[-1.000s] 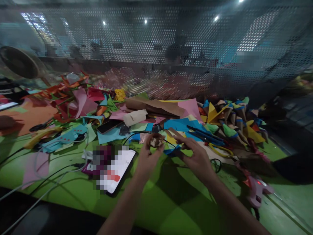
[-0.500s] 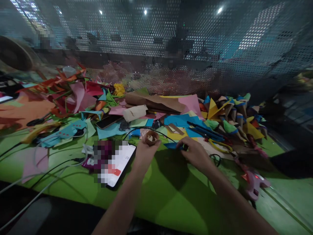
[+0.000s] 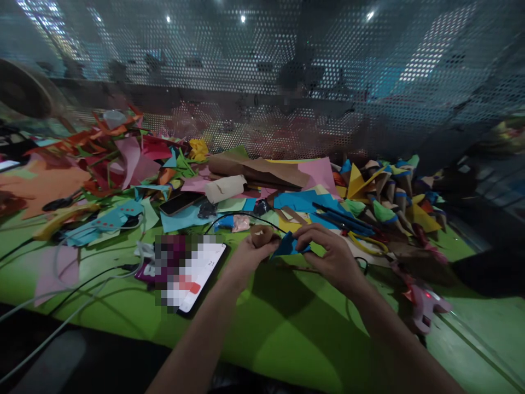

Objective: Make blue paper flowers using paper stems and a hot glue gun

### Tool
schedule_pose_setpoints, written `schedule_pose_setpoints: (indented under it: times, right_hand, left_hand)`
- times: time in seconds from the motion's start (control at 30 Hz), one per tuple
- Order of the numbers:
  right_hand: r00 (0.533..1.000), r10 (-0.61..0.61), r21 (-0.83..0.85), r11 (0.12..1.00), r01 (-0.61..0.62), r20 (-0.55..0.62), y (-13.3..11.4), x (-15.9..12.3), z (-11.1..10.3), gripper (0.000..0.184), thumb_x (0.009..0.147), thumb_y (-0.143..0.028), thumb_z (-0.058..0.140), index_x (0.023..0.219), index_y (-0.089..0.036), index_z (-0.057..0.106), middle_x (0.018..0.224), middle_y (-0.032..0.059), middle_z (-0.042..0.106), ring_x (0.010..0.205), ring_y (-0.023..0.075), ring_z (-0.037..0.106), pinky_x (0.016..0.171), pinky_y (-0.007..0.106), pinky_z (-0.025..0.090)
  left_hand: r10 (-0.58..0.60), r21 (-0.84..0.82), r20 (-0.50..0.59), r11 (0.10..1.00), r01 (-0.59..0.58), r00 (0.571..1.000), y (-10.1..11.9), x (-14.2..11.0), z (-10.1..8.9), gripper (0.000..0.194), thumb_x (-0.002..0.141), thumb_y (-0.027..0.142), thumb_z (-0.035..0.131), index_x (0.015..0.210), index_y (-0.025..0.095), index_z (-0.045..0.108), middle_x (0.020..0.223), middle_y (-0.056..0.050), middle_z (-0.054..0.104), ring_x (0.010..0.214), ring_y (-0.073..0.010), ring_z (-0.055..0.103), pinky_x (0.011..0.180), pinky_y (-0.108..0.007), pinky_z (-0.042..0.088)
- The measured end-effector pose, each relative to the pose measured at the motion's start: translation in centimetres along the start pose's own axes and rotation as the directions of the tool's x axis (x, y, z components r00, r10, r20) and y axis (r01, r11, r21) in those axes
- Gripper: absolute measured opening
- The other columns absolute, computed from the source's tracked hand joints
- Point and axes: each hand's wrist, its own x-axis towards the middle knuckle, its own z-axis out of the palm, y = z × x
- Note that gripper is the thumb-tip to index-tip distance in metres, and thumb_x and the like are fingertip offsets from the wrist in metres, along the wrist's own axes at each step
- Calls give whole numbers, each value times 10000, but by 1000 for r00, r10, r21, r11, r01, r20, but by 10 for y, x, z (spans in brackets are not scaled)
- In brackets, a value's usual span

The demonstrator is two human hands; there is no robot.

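My left hand (image 3: pixel 246 257) is closed round a small brown paper cone (image 3: pixel 261 235), held just above the green table (image 3: pixel 287 328). My right hand (image 3: pixel 328 254) pinches a blue piece of paper (image 3: pixel 289 244) and holds it against the cone. Both hands hover at the middle of the table, just right of a phone (image 3: pixel 192 273) with a lit screen.
Heaps of coloured paper scraps (image 3: pixel 123 158) cover the back left. A pile of finished paper cones (image 3: pixel 389 197) lies at the back right. A pink glue gun (image 3: pixel 422 306) rests at the right, with cables (image 3: pixel 82 284) at the left. A perforated screen (image 3: pixel 262 82) stands behind.
My right hand has lifted the blue paper off the table and brought it up to the cone in my left hand. The cone has turned over in my left hand.
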Motion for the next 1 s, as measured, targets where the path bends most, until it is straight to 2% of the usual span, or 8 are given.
schedule_pose_setpoints:
  times: [0.17,0.37,0.53,0.67,0.77,0.83,0.9,1.0]
  right_hand:
    - [1000,-12,13,1000,12,-17,4,-1,1,329,678,16,526,854,-239,638,992,29,685,992,205,647,895,330,478]
    - [996,-78,-206,975,87,51,0,-1,1,635,675,4,559,1228,-303,609,1216,49,628,1186,259,560,994,398,432]
    - [984,6,-95,995,11,180,-3,-1,-3,420,849,-231,646,1262,-288,600,1241,55,640,1172,259,577,976,387,454]
    - [976,100,-90,992,-84,195,-1,0,-1,232,925,-356,608,1119,-249,678,1108,61,704,1059,240,630,906,363,474]
    - [967,144,-80,988,-129,212,0,1,1,196,941,-362,581,1015,-227,703,994,54,724,961,221,653,836,337,482]
    - [961,177,-63,984,-168,211,0,1,2,177,928,-343,592,984,-219,706,963,49,729,916,211,662,799,323,487]
    - [960,190,-74,981,-178,205,0,0,3,120,886,-270,629,958,-218,710,934,37,733,877,203,667,772,315,489]
    - [976,157,-133,981,-138,152,4,-2,6,147,824,-149,635,926,-224,710,895,21,733,846,197,666,751,314,486]
  left_hand:
    - [-68,-112,25,991,71,997,-3,0,1,376,512,265,909,835,156,749,771,-2,715,742,-128,617,770,-250,445]
    - [-47,-101,38,994,51,998,3,-3,4,299,496,181,876,769,155,758,756,-1,729,747,-143,640,777,-262,484]
    - [-24,-7,30,1000,24,999,1,-2,4,255,496,137,815,732,150,722,701,12,691,695,-143,613,737,-273,496]
    - [86,253,54,963,-97,995,-3,-2,0,235,546,107,726,774,156,697,717,12,657,696,-150,581,694,-265,465]
    - [228,543,53,811,-219,972,1,-6,-1,157,610,112,667,755,169,685,707,9,626,686,-150,536,632,-247,395]
    - [284,640,84,719,-270,955,5,-10,0,85,653,126,649,716,180,669,672,13,596,657,-146,504,601,-245,352]
    - [317,654,102,693,-304,943,8,-13,2,44,674,152,668,699,188,667,655,14,588,638,-148,498,590,-249,341]
    - [353,597,74,734,-325,933,8,-12,2,92,660,158,713,741,200,703,694,1,637,662,-170,549,631,-265,386]
